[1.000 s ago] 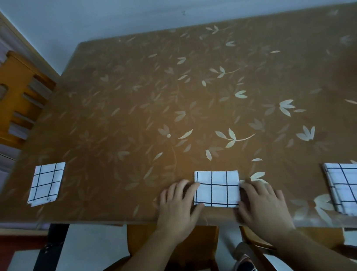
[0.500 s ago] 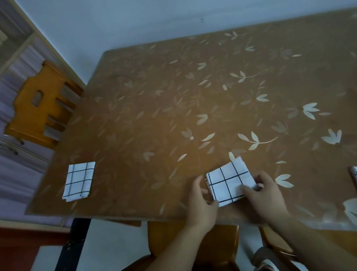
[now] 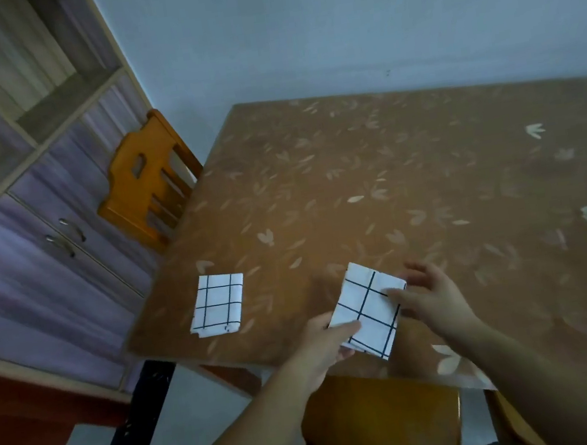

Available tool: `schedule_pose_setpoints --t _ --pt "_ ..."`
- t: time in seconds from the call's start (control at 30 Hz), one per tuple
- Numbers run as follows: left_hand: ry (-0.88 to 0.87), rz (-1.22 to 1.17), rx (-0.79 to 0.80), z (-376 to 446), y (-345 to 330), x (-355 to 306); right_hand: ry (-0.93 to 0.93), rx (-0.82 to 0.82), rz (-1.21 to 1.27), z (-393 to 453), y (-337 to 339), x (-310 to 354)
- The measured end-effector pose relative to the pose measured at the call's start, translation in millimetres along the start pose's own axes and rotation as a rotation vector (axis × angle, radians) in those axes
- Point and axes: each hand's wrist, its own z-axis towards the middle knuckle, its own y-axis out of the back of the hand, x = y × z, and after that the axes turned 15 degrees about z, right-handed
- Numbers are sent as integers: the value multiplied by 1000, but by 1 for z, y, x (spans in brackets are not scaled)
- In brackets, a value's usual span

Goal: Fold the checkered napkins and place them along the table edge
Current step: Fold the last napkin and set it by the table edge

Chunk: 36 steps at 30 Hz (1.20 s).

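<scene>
At the far left I see a cabinet with shelves against the wall, and beside it a wooden chair that stands at the left side of the table. On the table, near its left corner and close to the near edge, one folded checkered napkin lies flat and alone, and no hand touches it.

To the right of it, the left hand comes up from below the near edge and pinches the near left corner of a second folded napkin, thumb on top and the other fingers under it. This napkin is turned at an angle and its near part seems to hang over the table edge; I cannot tell if the far part rests on the table or is lifted a little. The right hand holds its right side: one finger lies across the top of the cloth and the other fingers are spread loosely behind it.

I judge the napkin to be light, thin and soft, so it will bend and the layers can slide apart if I hold only one corner. It is better to take it at two opposite edges, with all layers between thumb and fingers, and to put it down flat. The table cover looks smooth, so the cloth can slip on it easily. Below the table edge, a second chair stands in front of me
</scene>
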Motion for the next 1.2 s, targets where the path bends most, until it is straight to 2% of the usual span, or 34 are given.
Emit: schedule_pose_setpoints --t 0.1,0.2,0.27,0.37,0.5,0.7,0.8,1.0,1.2 --pt "19 -163 -40 3 14 0 -185 21 -9 0 -20 -30" --pt "97 -147 -66 7 16 4 -194 -7 -141 -2 -34 -50" --pt "118 11 -63 7 17 9 -166 -75 -195 3 -38 -54" --pt "61 225 -68 15 23 20 -135 -133 -321 8 -42 -50" --pt "-95 550 -204 24 27 28 -88 -204 -533 8 -44 -56" --pt "-258 825 -316 21 38 32 -45 -234 -507 -5 -43 -60" --pt "-345 955 -343 18 40 25 -11 -205 -561 -15 -38 -57" --pt "-378 1121 -375 -11 56 24 116 -93 -817 -47 -38 -39" --pt "-391 1281 -552 -84 98 32 299 25 -1013 -87 -79 -18"
